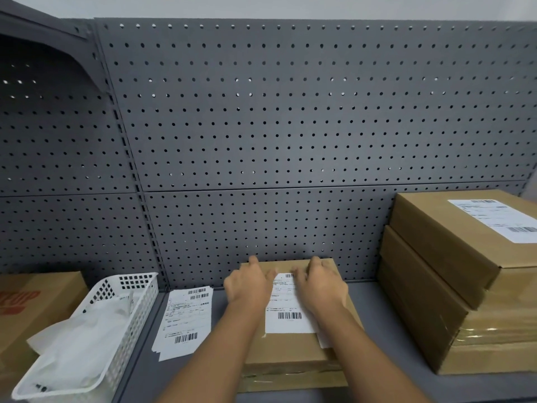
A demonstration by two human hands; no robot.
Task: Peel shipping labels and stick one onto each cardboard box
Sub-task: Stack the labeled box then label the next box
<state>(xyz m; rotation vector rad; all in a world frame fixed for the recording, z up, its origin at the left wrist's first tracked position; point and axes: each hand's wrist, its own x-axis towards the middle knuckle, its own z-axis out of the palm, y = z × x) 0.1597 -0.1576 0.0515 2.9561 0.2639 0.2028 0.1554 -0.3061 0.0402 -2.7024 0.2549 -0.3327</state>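
Observation:
A flat cardboard box (290,353) lies on the grey shelf in front of me. A white shipping label (287,315) with barcodes lies on its top. My left hand (250,286) and my right hand (319,283) both rest flat on the far part of the box top, one on each side of the label's upper end, with fingers spread toward the back edge. A small stack of loose shipping labels (186,321) lies on the shelf to the left of the box.
A white plastic basket (139,289) with crumpled backing paper stands at the left, and a printed cardboard box (35,298) behind it. At the right stands a stack of cardboard boxes (447,286), the top one bearing a label (499,219). A grey pegboard (261,126) closes the back.

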